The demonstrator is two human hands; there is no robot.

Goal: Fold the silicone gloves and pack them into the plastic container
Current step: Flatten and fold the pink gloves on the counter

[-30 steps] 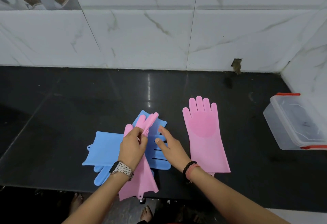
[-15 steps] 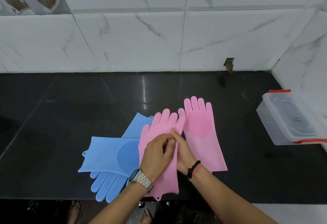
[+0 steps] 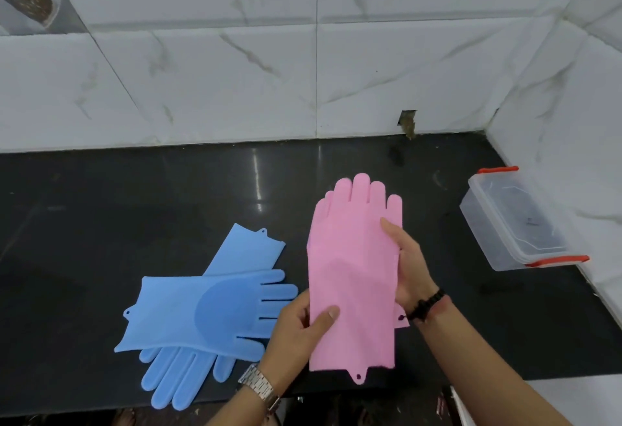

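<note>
Two pink silicone gloves (image 3: pixel 353 267) lie stacked, fingers pointing away from me, on the black counter (image 3: pixel 101 210). The lower one shows only as a cuff corner near my right wrist. My left hand (image 3: pixel 303 334) pinches the top glove's left edge near the cuff, thumb on top. My right hand (image 3: pixel 409 264) grips the right edge of the stack. Two blue silicone gloves (image 3: pixel 208 308) lie crossed on the counter to the left, untouched. The clear plastic container (image 3: pixel 515 223) with red clips stands at the right, lid on.
White marble-tiled walls close the counter at the back and right, meeting in a corner behind the container. The counter's front edge runs just below the gloves. A small hole in the back wall (image 3: pixel 408 121) sits above the counter.
The pink glove that I held beside the other pink one now lies on top of it, lined up. My hands have moved from its middle to its two side edges.
</note>
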